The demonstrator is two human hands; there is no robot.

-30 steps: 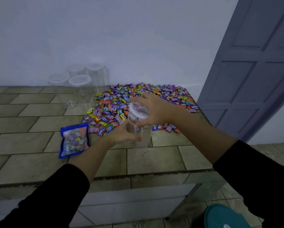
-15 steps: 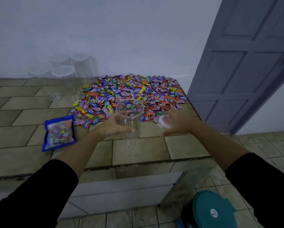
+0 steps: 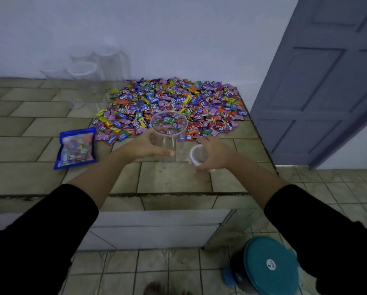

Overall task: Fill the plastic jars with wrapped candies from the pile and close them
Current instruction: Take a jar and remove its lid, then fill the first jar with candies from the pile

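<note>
My right hand curls round the loose lid, which I'd set on the desk just beside it, while my left hand wraps the open jar, which I'd steady upright so candies from the pile just beyond both hands drop straight in.

A pale wall is seen behind the tiled counter; a grey panelled door is set at right; a teal-lidded bin is stood on the tiled floor.
</note>
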